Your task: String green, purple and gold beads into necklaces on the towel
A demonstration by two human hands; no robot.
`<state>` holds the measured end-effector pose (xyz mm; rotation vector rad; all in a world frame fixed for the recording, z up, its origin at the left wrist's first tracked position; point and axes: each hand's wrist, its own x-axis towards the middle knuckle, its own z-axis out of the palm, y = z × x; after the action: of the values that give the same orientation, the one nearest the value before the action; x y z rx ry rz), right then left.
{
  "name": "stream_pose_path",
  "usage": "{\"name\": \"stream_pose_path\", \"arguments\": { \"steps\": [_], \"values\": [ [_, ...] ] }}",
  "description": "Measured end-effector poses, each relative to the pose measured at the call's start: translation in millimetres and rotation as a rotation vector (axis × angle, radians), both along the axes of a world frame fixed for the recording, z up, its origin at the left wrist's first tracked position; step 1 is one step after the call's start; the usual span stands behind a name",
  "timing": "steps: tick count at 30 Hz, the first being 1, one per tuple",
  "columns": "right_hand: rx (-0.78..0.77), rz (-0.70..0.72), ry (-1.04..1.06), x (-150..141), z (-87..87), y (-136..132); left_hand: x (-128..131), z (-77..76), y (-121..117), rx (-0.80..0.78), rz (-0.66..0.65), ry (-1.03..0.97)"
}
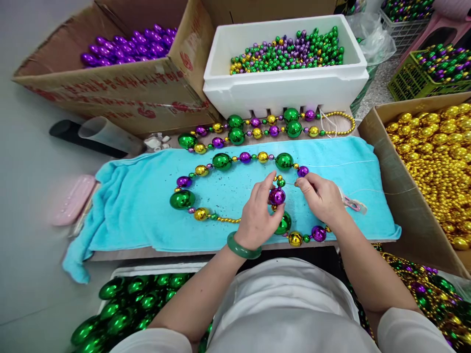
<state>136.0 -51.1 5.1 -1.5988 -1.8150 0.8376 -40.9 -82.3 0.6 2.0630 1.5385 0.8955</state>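
A bead necklace (222, 162) of green, purple and gold balls lies in a loop on the blue towel (140, 196). My left hand (255, 215), with a green bangle on its wrist, is closed around the purple bead (277, 196) of that strand. Small green and gold beads stick up just past its fingertips. To the right, my right hand (320, 196) pinches a thin thread or needle, too fine to tell which, that runs toward these small beads. Pink thread snips (352, 203) lie beside that wrist.
A finished-looking strand (235, 136) lies behind the towel. Beyond it stand a carton (121, 93) of purple beads and a white foam box (285, 88) of small mixed beads. Gold beads (437, 162) fill a carton at right; green balls (125, 314) sit below left.
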Motion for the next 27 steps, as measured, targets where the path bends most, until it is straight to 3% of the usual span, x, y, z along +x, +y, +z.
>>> {"name": "stream_pose_path", "arguments": {
  "steps": [18,22,27],
  "values": [
    [0.087,-0.013,-0.065,0.7,1.4,5.9,0.6,1.8,-1.3,-0.032,-0.039,-0.054],
    [0.057,0.006,0.210,-0.2,-4.4,9.3,-1.0,1.1,-0.7,-0.048,-0.045,-0.102],
    [-0.095,0.018,0.618,-10.5,-8.3,15.3,0.9,3.9,-2.2,-0.083,-0.074,-0.109]
  ]
}}
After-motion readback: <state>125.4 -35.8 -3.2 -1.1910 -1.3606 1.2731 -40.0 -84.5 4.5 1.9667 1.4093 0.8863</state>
